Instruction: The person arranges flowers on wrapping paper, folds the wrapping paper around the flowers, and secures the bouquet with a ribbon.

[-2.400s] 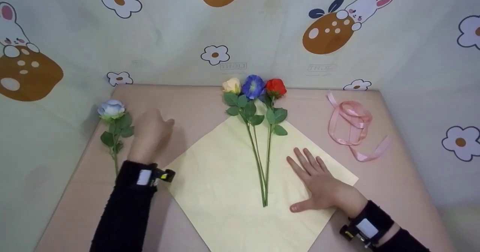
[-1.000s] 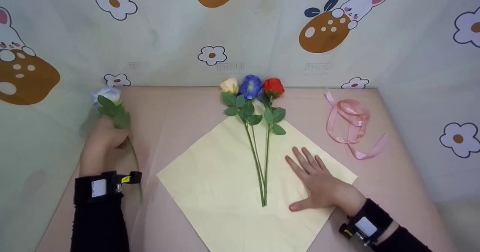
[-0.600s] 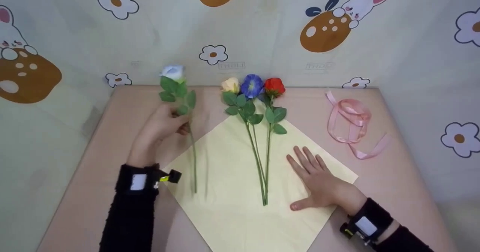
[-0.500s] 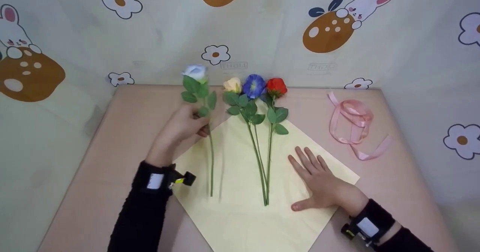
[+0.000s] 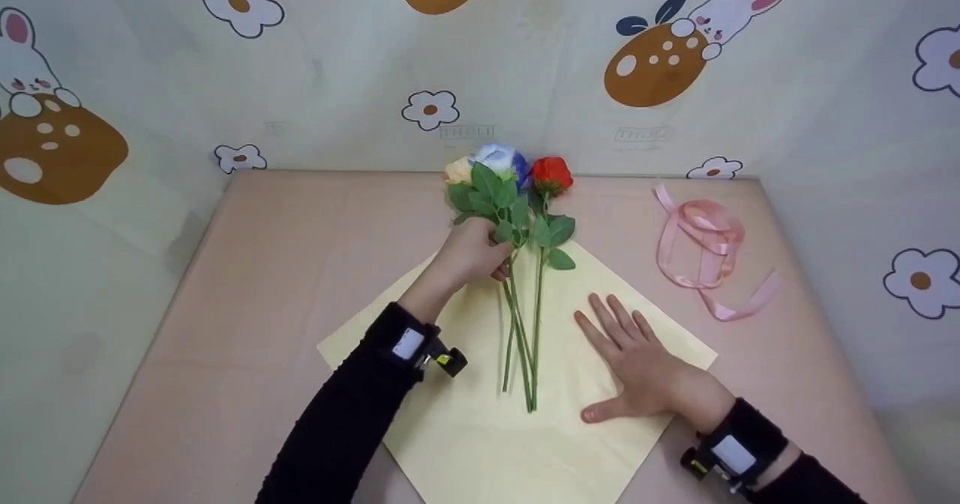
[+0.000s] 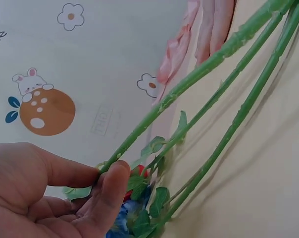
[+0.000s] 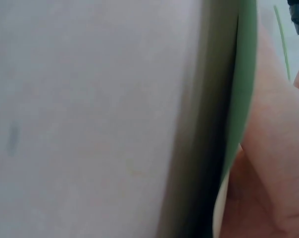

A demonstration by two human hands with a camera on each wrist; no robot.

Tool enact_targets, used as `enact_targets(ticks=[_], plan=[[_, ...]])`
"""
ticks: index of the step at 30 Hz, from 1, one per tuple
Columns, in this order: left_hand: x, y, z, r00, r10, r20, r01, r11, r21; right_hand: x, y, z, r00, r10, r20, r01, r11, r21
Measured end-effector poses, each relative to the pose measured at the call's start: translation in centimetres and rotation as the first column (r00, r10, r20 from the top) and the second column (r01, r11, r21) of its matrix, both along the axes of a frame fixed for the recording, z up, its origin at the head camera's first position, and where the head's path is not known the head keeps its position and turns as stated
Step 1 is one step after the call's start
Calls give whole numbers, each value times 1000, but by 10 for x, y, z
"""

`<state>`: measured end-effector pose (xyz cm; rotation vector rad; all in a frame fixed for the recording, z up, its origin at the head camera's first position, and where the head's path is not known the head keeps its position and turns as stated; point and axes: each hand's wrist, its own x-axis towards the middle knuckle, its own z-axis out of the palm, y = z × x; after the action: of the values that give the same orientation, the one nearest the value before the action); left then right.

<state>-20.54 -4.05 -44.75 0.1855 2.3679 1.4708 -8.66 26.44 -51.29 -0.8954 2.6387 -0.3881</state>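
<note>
My left hand (image 5: pixel 471 253) pinches the stem of a pale blue artificial rose (image 5: pixel 495 157) between thumb and fingers, as the left wrist view also shows on the green stem (image 6: pixel 174 94). The rose hangs over the other flowers, covering most of the blue flower (image 5: pixel 520 168) and part of the cream rose (image 5: pixel 457 170). A red rose (image 5: pixel 551 174) lies just to the right. Beneath the stems is a pale yellow wrapping sheet (image 5: pixel 465 429), set as a diamond. My right hand (image 5: pixel 637 365) rests on the sheet's right part with fingers spread.
A loosely coiled pink ribbon (image 5: pixel 705 241) lies at the right of the beige tabletop (image 5: pixel 247 279). A cloth backdrop (image 5: pixel 337 61) printed with rabbits and flowers stands behind the table's far edge and along both sides.
My left hand took hold of the pale blue rose at the far left, lifted it and carried it rightward over the other flowers. My right hand has stayed in place.
</note>
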Motion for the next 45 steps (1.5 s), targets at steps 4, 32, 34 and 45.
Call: enact_targets(ticks=[4, 32, 34, 45], plan=[[-4, 13, -4, 1000, 18, 10, -18, 1000, -5, 1, 0, 0, 1000, 7, -13, -7, 1000, 16], [-7, 44, -28, 996, 33, -81, -41, 993, -112, 0, 0, 3, 1000, 8, -16, -7, 999, 33], [-7, 45, -31, 995, 29, -95, -42, 990, -136, 0, 0, 3, 1000, 7, -11, -7, 999, 34], [-16, 44, -59, 995, 28, -94, -45, 982, -185, 0, 0, 1, 1000, 10, -14, -9, 1000, 23]])
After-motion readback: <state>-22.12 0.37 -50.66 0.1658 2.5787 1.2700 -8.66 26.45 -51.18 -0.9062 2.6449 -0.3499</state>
